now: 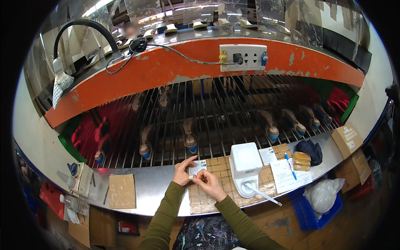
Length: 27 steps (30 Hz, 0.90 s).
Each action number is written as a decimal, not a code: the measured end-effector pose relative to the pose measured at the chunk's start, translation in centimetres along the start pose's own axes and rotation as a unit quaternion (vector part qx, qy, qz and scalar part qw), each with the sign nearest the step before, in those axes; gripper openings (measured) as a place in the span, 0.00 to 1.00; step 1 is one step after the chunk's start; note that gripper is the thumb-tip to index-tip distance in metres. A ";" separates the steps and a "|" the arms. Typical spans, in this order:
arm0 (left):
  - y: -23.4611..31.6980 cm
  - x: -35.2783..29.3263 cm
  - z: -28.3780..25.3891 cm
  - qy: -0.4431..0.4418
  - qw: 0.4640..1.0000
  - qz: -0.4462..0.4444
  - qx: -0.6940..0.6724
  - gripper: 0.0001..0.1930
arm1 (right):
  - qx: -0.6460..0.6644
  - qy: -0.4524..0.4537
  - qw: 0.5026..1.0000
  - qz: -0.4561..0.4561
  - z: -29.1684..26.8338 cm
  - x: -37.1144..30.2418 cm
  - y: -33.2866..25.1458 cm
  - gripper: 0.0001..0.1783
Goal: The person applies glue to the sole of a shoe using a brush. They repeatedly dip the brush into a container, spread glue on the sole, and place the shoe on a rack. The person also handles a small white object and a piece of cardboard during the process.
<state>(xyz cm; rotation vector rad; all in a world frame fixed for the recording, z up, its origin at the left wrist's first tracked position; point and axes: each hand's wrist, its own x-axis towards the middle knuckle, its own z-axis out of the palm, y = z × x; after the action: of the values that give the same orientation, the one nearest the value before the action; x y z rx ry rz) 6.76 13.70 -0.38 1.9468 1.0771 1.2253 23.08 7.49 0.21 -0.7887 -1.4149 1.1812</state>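
Observation:
My left hand [182, 173] is over the left edge of the cardboard mat [221, 166], its fingers stretched up and apart. A small pale, roll-shaped piece [191, 177] is at its thumb side; whether it is wrapped round the thumb or separate, I cannot tell. With bent fingers, my right hand [209, 184] pinches at this piece from the right. Just beyond the hands lies a small printed card [197, 167]. A white plastic container [246, 160] stands right of my right hand, with a thin white stick-like handle [266, 196] slanting out of its base.
Shoes with blue toes [190, 135] rest on the sloping metal rods [227, 121] beyond the bench. To the right are paper [287, 177], a blue pen [290, 166], amber blocks [301, 161] and dark cloth [309, 151]. Cardboard [122, 191] lies left; a blue bin [306, 212] stands below.

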 end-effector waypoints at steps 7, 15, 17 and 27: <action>-0.5 0.0 -0.1 -0.009 1.000 0.002 0.026 0.42 | 0.005 0.029 0.999 -0.011 0.4 0.0 -0.5 0.11; -0.7 -0.2 -0.3 -0.020 0.999 0.000 0.046 0.42 | 0.029 0.033 0.999 -0.005 0.1 0.0 0.6 0.11; -0.7 -0.2 -0.2 -0.018 0.998 0.017 0.053 0.43 | 0.059 0.018 0.998 0.014 -0.2 0.0 0.6 0.11; -0.9 -0.2 -0.3 -0.049 0.998 0.014 0.024 0.49 | 0.188 -0.037 0.978 0.081 -0.7 0.0 0.2 0.08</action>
<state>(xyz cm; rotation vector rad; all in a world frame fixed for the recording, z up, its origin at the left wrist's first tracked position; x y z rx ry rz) 6.17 13.95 -1.10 2.0420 1.0416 1.1151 23.70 7.70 -0.04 -0.6043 -1.1510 1.5618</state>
